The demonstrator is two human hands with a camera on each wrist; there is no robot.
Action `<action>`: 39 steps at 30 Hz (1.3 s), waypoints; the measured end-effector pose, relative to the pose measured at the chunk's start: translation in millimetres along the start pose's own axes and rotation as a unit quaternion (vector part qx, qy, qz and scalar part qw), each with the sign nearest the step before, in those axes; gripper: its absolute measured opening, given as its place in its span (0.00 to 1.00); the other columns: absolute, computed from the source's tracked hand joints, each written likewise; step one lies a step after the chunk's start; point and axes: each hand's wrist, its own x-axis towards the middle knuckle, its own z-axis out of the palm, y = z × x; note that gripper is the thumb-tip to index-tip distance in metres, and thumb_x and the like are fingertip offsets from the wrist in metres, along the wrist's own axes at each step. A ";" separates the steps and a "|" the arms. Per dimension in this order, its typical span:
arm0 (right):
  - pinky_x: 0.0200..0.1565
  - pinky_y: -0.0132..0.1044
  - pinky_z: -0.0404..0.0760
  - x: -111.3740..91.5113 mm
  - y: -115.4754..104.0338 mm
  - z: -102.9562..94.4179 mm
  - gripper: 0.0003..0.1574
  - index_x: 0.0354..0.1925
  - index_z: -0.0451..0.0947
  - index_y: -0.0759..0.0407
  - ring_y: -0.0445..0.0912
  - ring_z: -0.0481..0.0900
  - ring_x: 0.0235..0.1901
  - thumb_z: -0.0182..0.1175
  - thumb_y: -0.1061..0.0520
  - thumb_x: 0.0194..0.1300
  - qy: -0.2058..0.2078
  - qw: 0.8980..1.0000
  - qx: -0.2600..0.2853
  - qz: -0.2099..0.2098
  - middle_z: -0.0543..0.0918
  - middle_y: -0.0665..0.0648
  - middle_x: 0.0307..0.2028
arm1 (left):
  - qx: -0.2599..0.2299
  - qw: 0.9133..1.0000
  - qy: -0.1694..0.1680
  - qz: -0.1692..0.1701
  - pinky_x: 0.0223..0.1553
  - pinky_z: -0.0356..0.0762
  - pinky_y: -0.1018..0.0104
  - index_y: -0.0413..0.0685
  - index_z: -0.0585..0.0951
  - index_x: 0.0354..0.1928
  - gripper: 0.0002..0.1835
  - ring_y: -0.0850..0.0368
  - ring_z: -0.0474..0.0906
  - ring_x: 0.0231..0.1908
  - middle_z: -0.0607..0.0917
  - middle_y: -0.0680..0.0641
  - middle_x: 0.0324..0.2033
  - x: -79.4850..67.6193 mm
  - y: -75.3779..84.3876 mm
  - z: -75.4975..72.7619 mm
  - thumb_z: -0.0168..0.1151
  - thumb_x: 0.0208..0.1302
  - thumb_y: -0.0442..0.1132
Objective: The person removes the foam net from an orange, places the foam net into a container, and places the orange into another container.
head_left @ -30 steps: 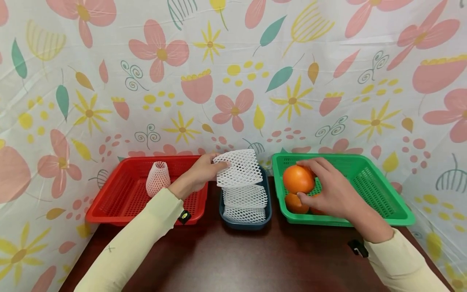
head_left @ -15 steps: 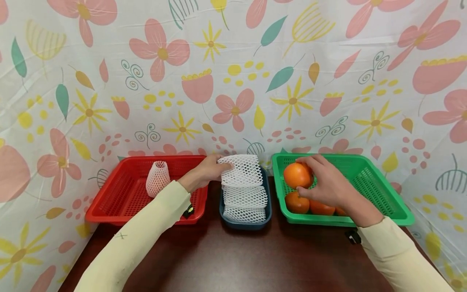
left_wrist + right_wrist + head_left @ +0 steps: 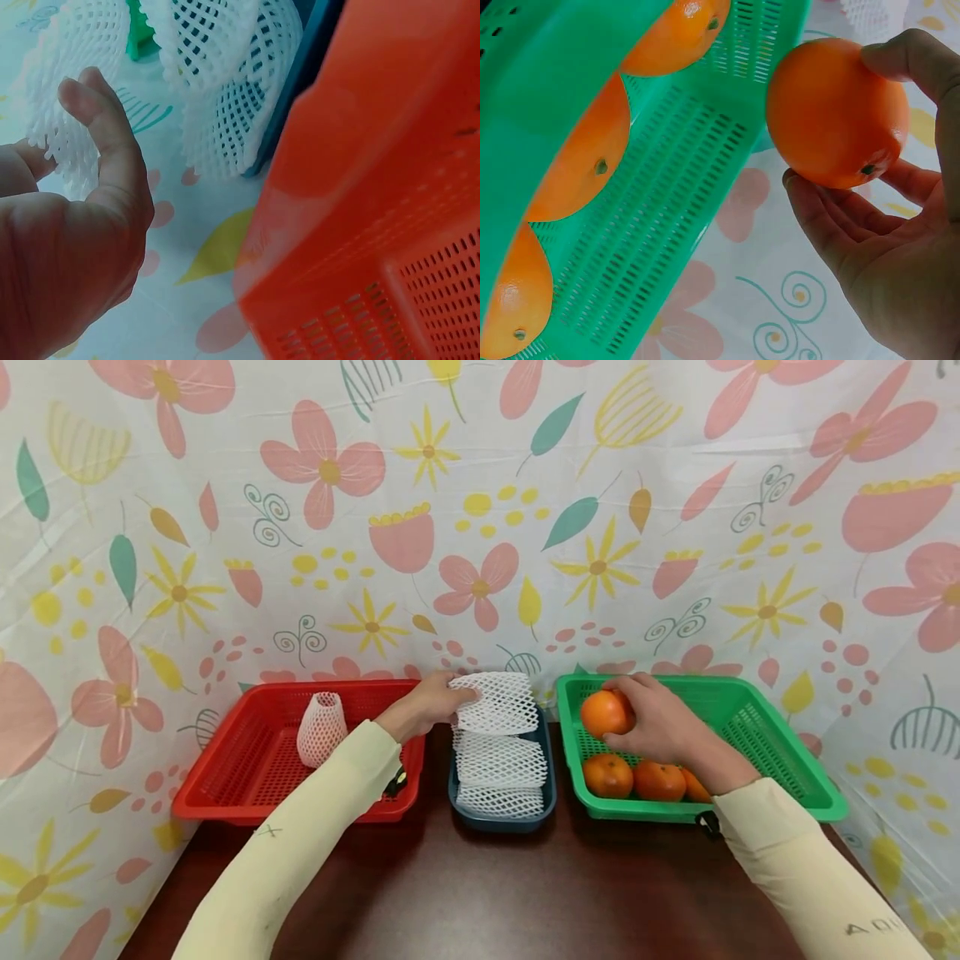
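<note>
My left hand pinches a white foam net sleeve by its left edge, above a small dark blue tray. More foam net sleeves lie in that tray. In the left wrist view the held sleeve sits between thumb and fingers. On the right, my right hand grips an orange over the left part of the green basket. The right wrist view shows thumb and fingers around the orange, with several others in the basket.
A red basket at the left holds one pinkish item in a foam net sleeve, standing upright. Oranges line the green basket's front side. Behind everything hangs a flowered cloth. The dark wooden table runs along the front.
The held foam sleeve was lowered slightly toward the tray and shifted right. My right hand has raised the orange a little and moved left, uncovering the oranges below.
</note>
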 end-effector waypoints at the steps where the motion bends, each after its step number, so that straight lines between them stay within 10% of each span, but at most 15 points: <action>1: 0.48 0.57 0.84 2.0 -0.1 0.6 0.45 0.69 0.72 0.60 0.59 0.77 0.49 0.76 0.50 0.58 -0.004 1.000 -0.002 0.000 0.74 0.67 0.61 | 0.004 1.000 0.001 -0.003 0.45 0.84 0.64 0.40 0.78 0.64 0.18 0.56 0.83 0.40 0.87 0.45 0.46 0.5 0.1 0.0 0.61 0.78 0.40; 19: 0.47 0.55 0.85 28.9 4.9 19.0 0.39 0.63 0.75 0.60 0.58 0.79 0.45 0.76 0.53 0.55 -0.048 0.999 -0.019 0.005 0.71 0.70 0.67 | 0.082 0.996 0.022 -0.038 0.51 0.85 0.56 0.38 0.76 0.61 0.22 0.50 0.81 0.44 0.81 0.40 0.53 8.9 -7.4 7.1 0.68 0.73 0.43; 28: 0.48 0.56 0.84 39.4 4.9 28.2 0.41 0.64 0.75 0.61 0.58 0.78 0.46 0.77 0.52 0.55 -0.086 0.995 -0.035 0.023 0.74 0.70 0.61 | 0.131 0.991 0.029 -0.002 0.66 0.78 0.50 0.35 0.73 0.71 0.29 0.42 0.55 0.80 0.49 0.44 0.85 9.6 -7.2 11.8 0.65 0.75 0.43; 39: 0.51 0.57 0.81 51.3 10.9 32.3 0.42 0.64 0.76 0.64 0.60 0.77 0.48 0.76 0.50 0.55 -0.135 0.989 -0.061 0.032 0.76 0.70 0.60 | 0.251 0.965 0.054 0.045 0.63 0.78 0.50 0.38 0.77 0.66 0.27 0.44 0.75 0.62 0.79 0.41 0.63 11.9 -4.7 14.9 0.67 0.72 0.46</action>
